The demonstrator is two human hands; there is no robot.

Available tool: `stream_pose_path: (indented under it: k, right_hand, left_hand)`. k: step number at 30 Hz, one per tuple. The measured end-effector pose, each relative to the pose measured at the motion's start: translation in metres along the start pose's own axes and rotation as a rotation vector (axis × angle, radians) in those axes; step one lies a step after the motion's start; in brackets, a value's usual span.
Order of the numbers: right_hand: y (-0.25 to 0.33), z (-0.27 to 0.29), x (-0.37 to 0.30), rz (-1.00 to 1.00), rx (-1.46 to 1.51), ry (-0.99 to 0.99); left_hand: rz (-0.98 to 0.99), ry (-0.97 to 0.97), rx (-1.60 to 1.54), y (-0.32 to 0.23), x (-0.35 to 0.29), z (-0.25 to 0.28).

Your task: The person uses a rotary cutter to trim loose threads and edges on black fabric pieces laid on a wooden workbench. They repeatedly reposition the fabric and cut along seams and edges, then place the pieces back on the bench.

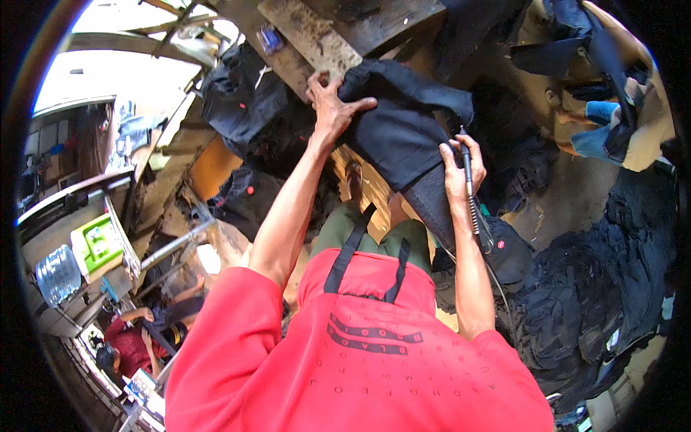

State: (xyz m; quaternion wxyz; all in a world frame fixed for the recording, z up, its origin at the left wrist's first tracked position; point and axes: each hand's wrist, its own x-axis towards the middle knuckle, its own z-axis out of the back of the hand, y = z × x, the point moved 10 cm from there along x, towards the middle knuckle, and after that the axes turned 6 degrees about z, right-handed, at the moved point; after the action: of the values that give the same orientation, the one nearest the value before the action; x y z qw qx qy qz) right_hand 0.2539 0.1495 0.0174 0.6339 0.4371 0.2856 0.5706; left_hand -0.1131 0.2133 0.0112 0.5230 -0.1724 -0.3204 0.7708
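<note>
Dark jeans [403,137] are draped over the end of a worn wooden board [309,39], one leg hanging toward my lap. My left hand [333,108] lies at the board's end beside the fabric, thumb stretched out over the jeans and fingers spread, some slightly bent. In my right hand [461,173] is a slim black pen-shaped tool [466,155], held upright at the right edge of the jeans. A coiled guard and thin cord run from it down along my right forearm. Its tip points away from me, near the cloth; contact cannot be made out.
Dark garments are piled at left [245,93] and in a large heap at right [597,266]. A small blue packet [270,39] lies on the wood. Another person [133,342] sits lower left near a water bottle [57,273] and green container [101,241]; one more person [601,126] is upper right.
</note>
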Motion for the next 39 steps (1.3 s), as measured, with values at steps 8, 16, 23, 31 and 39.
stream_pose_path:
  k: [8, 16, 23, 31, 39]
  right_hand:
    - [0.076, -0.016, -0.008, 0.429, -0.053, 0.101]
    - [0.119, -0.125, -0.030, 0.714, 0.036, 0.439]
    - [0.116, -0.148, -0.026, 0.690, -0.046, 0.522]
    - [0.127, -0.161, -0.027, 0.800, -0.064, 0.506]
    - [0.126, -0.168, -0.029, 0.783, -0.105, 0.534]
  left_hand:
    - [-0.057, 0.144, 0.043, 0.017, 0.005, 0.007]
    - [-0.178, 0.335, 0.055, 0.013, 0.009, -0.004]
    - [-0.200, 0.333, -0.002, 0.021, 0.014, -0.003]
    - [-0.265, 0.248, -0.039, 0.020, 0.010, 0.001]
    - [-0.257, 0.252, -0.048, 0.024, 0.009, 0.000]
